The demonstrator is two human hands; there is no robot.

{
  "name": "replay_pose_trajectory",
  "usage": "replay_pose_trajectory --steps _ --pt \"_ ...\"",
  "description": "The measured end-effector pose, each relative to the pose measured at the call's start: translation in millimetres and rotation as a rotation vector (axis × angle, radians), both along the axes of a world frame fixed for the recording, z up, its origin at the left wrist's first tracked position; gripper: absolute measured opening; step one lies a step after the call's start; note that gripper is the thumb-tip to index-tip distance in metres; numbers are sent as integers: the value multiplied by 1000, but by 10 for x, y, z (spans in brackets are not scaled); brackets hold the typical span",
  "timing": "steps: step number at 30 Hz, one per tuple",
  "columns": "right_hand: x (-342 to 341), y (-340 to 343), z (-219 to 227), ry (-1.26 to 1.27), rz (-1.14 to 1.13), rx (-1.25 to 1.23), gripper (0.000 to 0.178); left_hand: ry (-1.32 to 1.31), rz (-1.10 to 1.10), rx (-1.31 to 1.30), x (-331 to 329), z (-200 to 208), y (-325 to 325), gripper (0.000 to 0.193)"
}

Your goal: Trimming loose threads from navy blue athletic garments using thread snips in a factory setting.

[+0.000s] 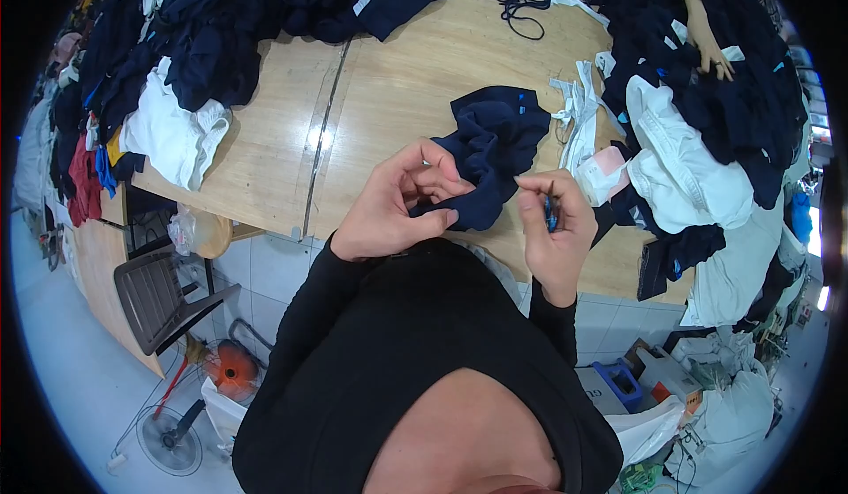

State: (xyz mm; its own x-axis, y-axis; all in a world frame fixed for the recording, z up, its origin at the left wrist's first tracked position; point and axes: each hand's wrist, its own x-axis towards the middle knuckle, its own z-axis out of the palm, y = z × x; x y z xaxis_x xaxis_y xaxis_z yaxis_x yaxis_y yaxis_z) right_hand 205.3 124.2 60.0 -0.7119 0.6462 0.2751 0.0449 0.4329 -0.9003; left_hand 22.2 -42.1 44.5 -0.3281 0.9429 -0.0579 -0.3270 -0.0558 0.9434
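The left hand's (pixel 397 203) grip pinches the edge of a crumpled navy fabric piece (pixel 496 145) on the pale wooden desk (pixel 397 79), the right hand's (pixel 562 229) curls closed around a small blue-and-dark tool (pixel 551 215), likely risking a nick if loose folds slip.

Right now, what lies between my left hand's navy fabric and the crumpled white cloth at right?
In the head view: your right hand, white fabric strips, a pinkish object, dark cloth.

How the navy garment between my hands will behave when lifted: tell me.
The navy garment is probably floppy, given its soft folds. With the left hand holding its near edge, the far end would likely droop.
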Motion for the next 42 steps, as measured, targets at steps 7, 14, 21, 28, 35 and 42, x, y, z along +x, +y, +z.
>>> replay_pose_trajectory --steps 7,14,21,28,35,42 --pt "-88 -33 -42 -5 -36 78 7 -7 -11 13 11 -38 -8 44" --pt "142 117 -147 -29 63 -100 26 -68 73 38 -10 -111 -25 44" --pt "-4 -54 -100 -59 188 107 37 -126 80 6 -2 -38 -10 44" --pt "-55 -8 72 -104 229 201 30 -43 78 41 -17 -66 -42 44" --pt "-54 -5 -38 -60 240 214 27 -19 61 44 -13 -11 -45 37" --pt "13 35 -198 22 -29 54 31 -52 126 15 15 1 -46 43"
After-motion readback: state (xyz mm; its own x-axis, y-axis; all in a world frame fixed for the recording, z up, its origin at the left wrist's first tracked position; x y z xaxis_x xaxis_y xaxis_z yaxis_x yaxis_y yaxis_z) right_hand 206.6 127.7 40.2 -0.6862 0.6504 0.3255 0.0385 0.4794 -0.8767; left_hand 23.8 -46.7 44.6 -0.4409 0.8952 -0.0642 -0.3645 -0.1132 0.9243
